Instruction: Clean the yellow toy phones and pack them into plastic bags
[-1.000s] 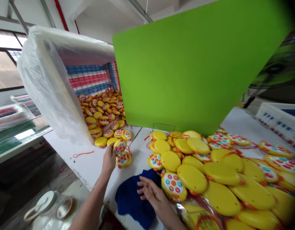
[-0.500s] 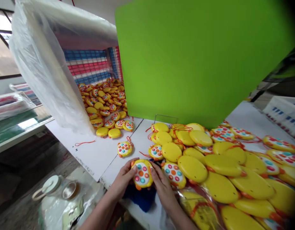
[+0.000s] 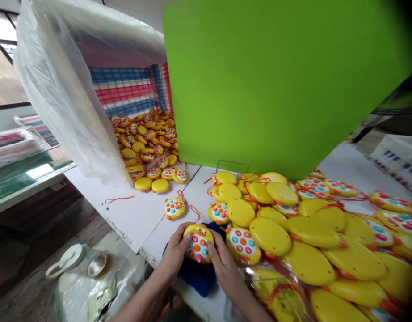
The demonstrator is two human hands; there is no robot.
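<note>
Between my two hands is a yellow duck-shaped toy (image 3: 198, 245) with a white face of coloured round buttons turned up and an orange cord loop at its top. My left hand (image 3: 175, 251) grips its left edge, thumb on the front. On the other edge my right hand (image 3: 223, 260) is closed, its fingers at the buttons. A dark blue cloth (image 3: 198, 278) lies under the toy. Close to my right hand rests another duck toy (image 3: 243, 245), buttons up. A single duck toy (image 3: 174, 208) lies beyond my left hand.
A heap of duck toys (image 3: 304, 228), mostly backs up, spreads to the right. More fill a plastic-draped bin (image 3: 124, 89) at back left. A green board (image 3: 276, 85) stands behind the heap. A lidded bottle (image 3: 72, 258) and a metal cup (image 3: 98, 264) stand low at left.
The toy in my hands has been turned so its duck face and cord loop now point away from me. My right fingers have shifted slightly on its front.
</note>
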